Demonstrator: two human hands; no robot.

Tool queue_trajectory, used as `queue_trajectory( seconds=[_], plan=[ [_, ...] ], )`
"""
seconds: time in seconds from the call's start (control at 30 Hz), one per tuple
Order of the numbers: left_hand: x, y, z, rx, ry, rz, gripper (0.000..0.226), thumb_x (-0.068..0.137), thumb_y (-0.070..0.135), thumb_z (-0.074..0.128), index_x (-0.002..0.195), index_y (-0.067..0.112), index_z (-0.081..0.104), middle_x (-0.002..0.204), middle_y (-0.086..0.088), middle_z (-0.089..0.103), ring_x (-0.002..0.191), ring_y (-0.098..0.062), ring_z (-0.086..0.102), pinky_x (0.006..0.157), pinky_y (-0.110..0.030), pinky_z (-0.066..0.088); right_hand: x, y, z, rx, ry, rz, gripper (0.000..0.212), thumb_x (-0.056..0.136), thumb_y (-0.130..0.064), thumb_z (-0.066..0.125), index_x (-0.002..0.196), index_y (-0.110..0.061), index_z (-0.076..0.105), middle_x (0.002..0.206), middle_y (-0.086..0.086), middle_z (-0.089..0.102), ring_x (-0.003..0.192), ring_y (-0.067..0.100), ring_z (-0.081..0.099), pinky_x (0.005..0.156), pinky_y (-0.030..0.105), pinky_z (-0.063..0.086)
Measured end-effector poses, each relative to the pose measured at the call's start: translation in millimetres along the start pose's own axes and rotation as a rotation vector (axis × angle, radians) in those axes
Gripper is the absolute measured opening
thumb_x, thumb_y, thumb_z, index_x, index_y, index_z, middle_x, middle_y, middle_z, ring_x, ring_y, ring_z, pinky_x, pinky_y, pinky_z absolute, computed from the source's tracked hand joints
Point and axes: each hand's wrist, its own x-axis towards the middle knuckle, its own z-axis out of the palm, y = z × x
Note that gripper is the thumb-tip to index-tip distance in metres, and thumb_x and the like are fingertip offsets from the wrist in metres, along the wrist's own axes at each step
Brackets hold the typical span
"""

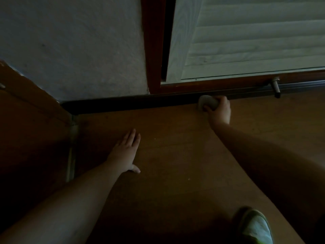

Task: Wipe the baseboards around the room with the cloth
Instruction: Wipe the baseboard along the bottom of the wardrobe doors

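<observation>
Dim room, low viewpoint. My right hand (219, 110) is closed around a bunched grey cloth (207, 102), pressing it against the dark baseboard (123, 102) where that strip runs on below the door frame (152, 44). My left hand (125, 152) lies flat and open on the wooden floor (175, 147), fingers spread, holding nothing; I judge it is propping my weight.

Cloth looks soft and light, wadded into a rounded pad. It should mould to the board's face and top edge with little force. Best held as now: bulk in the palm, fingers behind, so a fold leads the stroke.

Baseboard: dark, narrow, smooth, straight, meeting the floor at a sharp line. Wall (79, 46) above is pale and rough-textured. Louvred panel (255, 36) to the right, pale wood grain. A metal doorstop (275, 88) juts out just right of the cloth; I judge it could snag the fabric.
</observation>
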Motion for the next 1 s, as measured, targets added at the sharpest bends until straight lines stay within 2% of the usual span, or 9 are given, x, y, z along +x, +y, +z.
queue_trajectory(
  seconds=[0.13,0.2,0.3,0.4,0.6,0.77,0.87,1.0],
  plan=[
    [7.2,7.0,-8.4,0.068,0.006,0.055,0.14,0.067,0.06,0.081,0.154,0.021,-0.022,0.158,-0.007,-0.033,0.149,-0.028,-0.021,0.122,-0.047,0.0,16.3,15.5,-28.0,0.006,0.066,0.143,0.051,0.087,-0.016,0.07,0.132,-0.012,0.046,0.134,0.01,0.048,0.123,0.027,0.052,0.099,0.036,0.045],
    [10.2,11.5,-10.9,0.013,-0.004,0.122,0.137,0.068,0.059,0.08,0.154,0.025,-0.021,0.157,-0.001,-0.035,0.149,-0.025,-0.022,0.121,-0.046,-0.002,16.6,17.4,-35.3,0.023,0.075,0.168,0.052,0.087,-0.018,0.071,0.132,-0.013,0.046,0.134,0.01,0.048,0.121,0.026,0.052,0.097,0.034,0.045],
    [13.0,18.6,-9.9,-0.053,0.037,0.118,0.13,0.072,0.068,0.071,0.155,0.025,-0.02,0.159,0.001,-0.032,0.15,-0.023,-0.018,0.121,-0.044,0.0,6.1,13.7,-31.9,0.062,0.054,0.16,0.054,0.086,-0.023,0.073,0.133,-0.015,0.046,0.132,0.008,0.05,0.12,0.024,0.054,0.099,0.036,0.048],
    [16.0,31.0,-11.2,-0.056,0.121,0.049,0.125,0.075,0.073,0.064,0.155,0.023,-0.017,0.162,-0.003,-0.024,0.152,-0.025,-0.009,0.122,-0.044,0.003,-16.3,-0.5,-10.0,0.065,-0.014,0.078,0.056,0.085,-0.029,0.074,0.132,-0.016,0.047,0.13,0.006,0.053,0.118,0.021,0.054,0.1,0.039,0.05],
    [17.4,47.5,-6.2,-0.05,0.111,-0.011,0.129,0.072,0.073,0.067,0.156,0.018,-0.014,0.162,-0.008,-0.023,0.151,-0.029,-0.014,0.122,-0.049,0.005,-70.5,-58.5,52.1,0.071,-0.188,-0.149,0.051,0.086,-0.026,0.073,0.131,-0.018,0.05,0.13,0.004,0.051,0.115,0.017,0.053,0.091,0.025,0.045],
    [17.5,50.7,-8.6,-0.062,0.112,-0.024,0.122,0.075,0.069,0.068,0.157,0.017,-0.007,0.163,-0.008,-0.02,0.151,-0.028,-0.014,0.121,-0.049,0.01,-93.6,-106.1,94.1,0.165,-0.255,-0.245,0.048,0.086,-0.025,0.073,0.13,-0.017,0.053,0.125,0.005,0.052,0.11,0.018,0.054,0.086,0.022,0.044],
    [18.4,48.4,-6.9,-0.071,0.105,-0.024,0.122,0.075,0.07,0.067,0.157,0.017,-0.007,0.163,-0.007,-0.021,0.151,-0.027,-0.015,0.121,-0.049,0.008,-85.8,-118.5,99.1,0.192,-0.225,-0.228,0.047,0.085,-0.025,0.074,0.127,-0.015,0.054,0.123,0.006,0.054,0.107,0.018,0.055,0.084,0.022,0.044],
    [21.3,45.9,-2.3,-0.079,0.103,-0.026,0.127,0.073,0.071,0.067,0.156,0.018,-0.013,0.162,-0.006,-0.026,0.15,-0.027,-0.017,0.122,-0.048,0.006,-59.1,-98.9,76.2,0.121,-0.162,-0.236,0.045,0.084,-0.025,0.075,0.123,-0.014,0.056,0.121,0.006,0.057,0.107,0.017,0.056,0.086,0.024,0.046]
  ],
)
